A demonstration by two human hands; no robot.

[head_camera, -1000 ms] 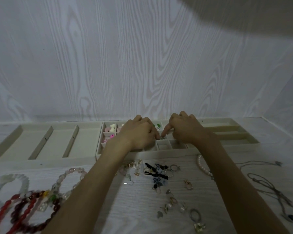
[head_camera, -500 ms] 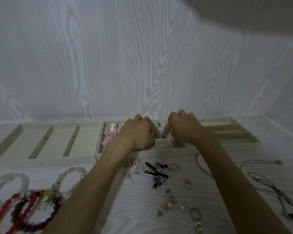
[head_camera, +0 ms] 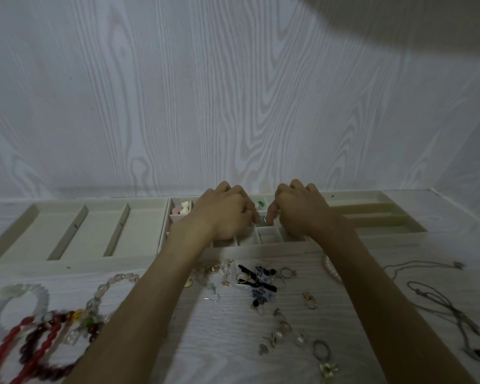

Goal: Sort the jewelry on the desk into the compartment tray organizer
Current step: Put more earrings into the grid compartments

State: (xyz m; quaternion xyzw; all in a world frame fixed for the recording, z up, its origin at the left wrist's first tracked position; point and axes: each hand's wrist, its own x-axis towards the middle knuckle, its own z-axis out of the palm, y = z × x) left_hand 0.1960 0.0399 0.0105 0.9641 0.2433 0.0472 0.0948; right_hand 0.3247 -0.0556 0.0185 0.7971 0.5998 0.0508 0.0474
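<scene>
Left hand point(head_camera: 225, 213) and right hand point(head_camera: 299, 209), fingers curled, met over the compartment tray point(head_camera: 261, 249). Between their fingertips lay a small green piece point(head_camera: 262, 219); which hand pinched it could not be told.

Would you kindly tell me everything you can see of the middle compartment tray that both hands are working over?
The middle compartment tray is a cream, fabric-looking box divided into small square cells. It lies flat on the desk against the wall, between two wider trays. Its far-left cell holds pink and white pieces; a greenish piece shows between the hands. The left hand and right hand, fingers curled, cover most cells; what they hold is hidden. The near cells look empty.
</scene>
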